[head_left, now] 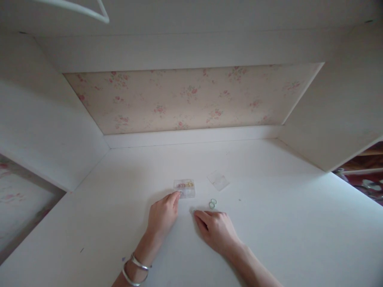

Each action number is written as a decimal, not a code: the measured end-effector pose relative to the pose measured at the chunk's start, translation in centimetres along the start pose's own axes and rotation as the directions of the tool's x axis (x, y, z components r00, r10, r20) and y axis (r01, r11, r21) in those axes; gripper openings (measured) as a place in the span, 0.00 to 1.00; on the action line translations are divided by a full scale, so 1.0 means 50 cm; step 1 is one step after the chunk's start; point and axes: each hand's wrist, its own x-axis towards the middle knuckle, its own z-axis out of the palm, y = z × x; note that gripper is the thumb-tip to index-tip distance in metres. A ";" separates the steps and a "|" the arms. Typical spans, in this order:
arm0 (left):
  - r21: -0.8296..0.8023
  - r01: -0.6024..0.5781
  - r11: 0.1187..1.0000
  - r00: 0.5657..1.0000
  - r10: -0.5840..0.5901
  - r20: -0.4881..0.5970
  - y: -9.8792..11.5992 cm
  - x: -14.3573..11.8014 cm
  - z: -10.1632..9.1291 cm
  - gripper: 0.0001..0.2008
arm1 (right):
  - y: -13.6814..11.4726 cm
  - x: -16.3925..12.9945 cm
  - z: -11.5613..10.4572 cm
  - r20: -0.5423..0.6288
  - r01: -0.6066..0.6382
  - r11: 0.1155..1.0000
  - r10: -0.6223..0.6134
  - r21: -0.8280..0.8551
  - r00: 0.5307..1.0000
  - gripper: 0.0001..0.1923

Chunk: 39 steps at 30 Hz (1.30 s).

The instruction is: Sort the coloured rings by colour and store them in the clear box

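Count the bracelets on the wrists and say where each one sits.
2 bracelets, both silver, on the left wrist: the upper bracelet nearer the left hand, the lower bracelet at the frame's bottom edge. The right hand has a bare wrist. More may lie out of frame.

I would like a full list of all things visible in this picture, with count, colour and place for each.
small clear box: 1, transparent with pink and yellow bits inside, middle of the desk, at the left fingertips
clear lid: 1, transparent, right of the box
rings: 2, pale green, just beyond the right hand
desk: 1, white, across the foreground
floral back panel: 1, cream with pink flowers, behind the desk
bangles: 2, silver, on the left wrist
left hand: 1, touching the box's near left corner
right hand: 1, palm down on the desk, holding nothing visible
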 end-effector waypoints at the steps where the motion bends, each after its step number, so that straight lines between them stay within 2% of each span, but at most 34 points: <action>1: 0.016 0.010 1.000 1.000 -0.011 0.009 0.002 0.000 0.000 0.13 | 0.000 0.000 0.000 -0.004 -0.002 1.000 0.002 0.014 1.000 0.16; 5: 0.038 0.038 0.999 0.999 -0.039 0.009 0.003 -0.002 0.000 0.14 | 0.007 -0.002 0.005 -0.038 -0.014 0.996 0.018 0.084 0.999 0.16; 9: -0.044 0.047 0.998 0.998 -0.049 -0.036 0.001 -0.010 -0.007 0.14 | 0.019 -0.003 0.016 -0.144 -0.063 0.983 0.088 0.171 0.986 0.15; 11: -0.103 0.014 0.995 0.999 -0.019 -0.041 0.006 -0.018 -0.012 0.14 | 0.019 0.002 0.014 -0.191 -0.087 0.975 0.127 0.205 0.973 0.15; 13: -0.148 -0.062 0.987 0.998 0.064 0.004 0.017 -0.027 -0.015 0.14 | 0.010 0.017 0.002 -0.200 -0.087 0.978 0.126 0.191 0.972 0.14; 16: -0.167 -0.187 0.968 0.965 0.213 0.152 0.036 -0.039 -0.016 0.13 | -0.014 0.057 -0.023 -0.135 -0.049 0.996 0.058 0.069 0.989 0.13; 19: -0.136 -0.258 0.956 0.915 0.288 0.284 0.049 -0.044 -0.014 0.14 | -0.039 0.107 -0.040 -0.055 -0.018 0.998 0.015 -0.062 0.998 0.14; 24: -0.119 -0.294 0.948 0.892 0.317 0.323 0.050 -0.041 -0.017 0.15 | -0.049 0.155 -0.039 0.092 0.046 0.981 -0.029 -0.188 0.995 0.12; 26: -0.122 -0.298 0.947 0.890 0.322 0.322 0.050 -0.040 -0.019 0.15 | -0.043 0.154 -0.039 0.100 0.048 0.982 -0.030 -0.183 0.995 0.13; 28: -0.127 -0.302 0.945 0.889 0.327 0.321 0.050 -0.039 -0.020 0.14 | -0.034 0.144 -0.042 0.046 0.027 0.991 -0.021 -0.129 0.999 0.15; 31: -0.133 -0.297 0.946 0.892 0.325 0.315 0.051 -0.040 -0.020 0.14 | -0.018 0.118 -0.047 -0.107 -0.040 0.999 0.044 0.035 0.993 0.16; 36: -0.139 -0.320 0.937 0.886 0.348 0.305 0.049 -0.041 -0.010 0.12 | 0.010 0.058 -0.032 -0.307 -0.065 0.933 0.182 0.353 0.934 0.13; 39: -0.140 -0.327 0.934 0.886 0.355 0.299 0.045 -0.041 -0.005 0.11 | 0.025 0.027 -0.016 -0.386 -0.052 0.905 0.232 0.423 0.893 0.11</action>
